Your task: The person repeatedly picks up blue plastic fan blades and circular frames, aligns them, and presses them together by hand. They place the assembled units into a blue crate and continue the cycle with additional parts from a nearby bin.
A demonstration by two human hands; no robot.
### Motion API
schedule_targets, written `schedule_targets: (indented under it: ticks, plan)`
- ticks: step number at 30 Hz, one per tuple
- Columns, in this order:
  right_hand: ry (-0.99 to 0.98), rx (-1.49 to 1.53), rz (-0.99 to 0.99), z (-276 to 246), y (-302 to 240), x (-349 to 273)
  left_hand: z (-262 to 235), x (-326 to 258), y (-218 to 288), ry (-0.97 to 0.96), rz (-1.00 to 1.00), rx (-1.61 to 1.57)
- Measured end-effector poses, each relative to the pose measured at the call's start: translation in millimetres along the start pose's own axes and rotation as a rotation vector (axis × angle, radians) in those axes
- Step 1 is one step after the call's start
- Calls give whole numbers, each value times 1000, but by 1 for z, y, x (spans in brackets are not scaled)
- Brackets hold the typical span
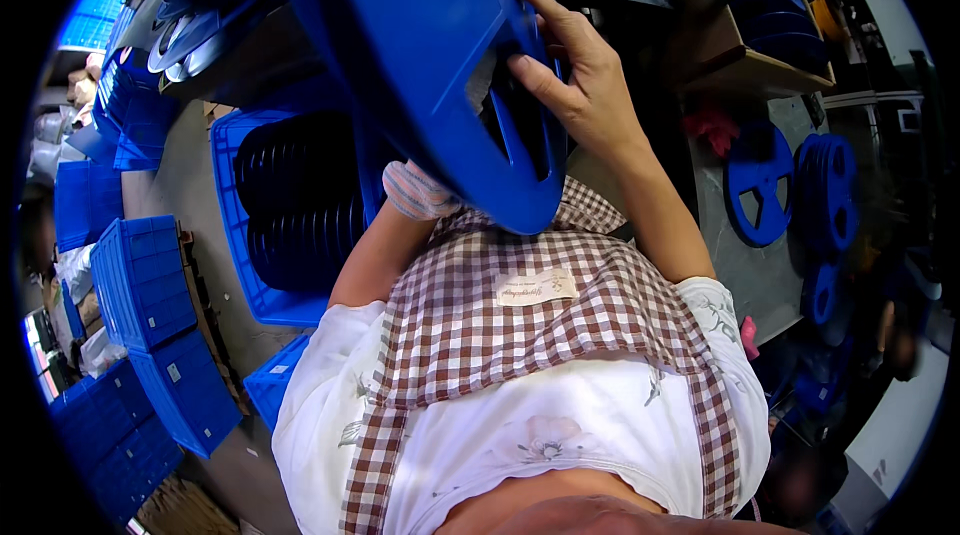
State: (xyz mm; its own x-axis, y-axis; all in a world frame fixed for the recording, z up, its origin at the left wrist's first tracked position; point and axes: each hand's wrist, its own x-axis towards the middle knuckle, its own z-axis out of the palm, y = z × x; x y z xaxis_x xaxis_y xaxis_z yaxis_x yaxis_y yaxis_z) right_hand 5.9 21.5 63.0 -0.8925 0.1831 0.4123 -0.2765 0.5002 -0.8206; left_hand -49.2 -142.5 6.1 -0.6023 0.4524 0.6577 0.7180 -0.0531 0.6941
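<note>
Right hand [585, 85]: gripped the big blue reel [420, 45] by its spoke opening.
Left hand: gloved wrist showed, grip hidden behind it.
Progress: reel lifted; crate [245, 275] below it held black reels.

Left of the grip, a blue crate [236, 225] holds a row of black reels [300, 200] standing on edge. Further left and lower sit stacked blue crates [150, 335]. Right of the grip, blue reels [790, 190] rest on a grey table [750, 275] (one lying flat).
</note>
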Motion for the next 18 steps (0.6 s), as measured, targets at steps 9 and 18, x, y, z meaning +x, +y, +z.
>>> schedule_targets:
  ticks: [9,18]
  plan:
    - [67,181,60,5,7,8,8,36,28,146,-476,-821]
    - [79,148,64,4,16,13,3,42,33,83,-383,-282]
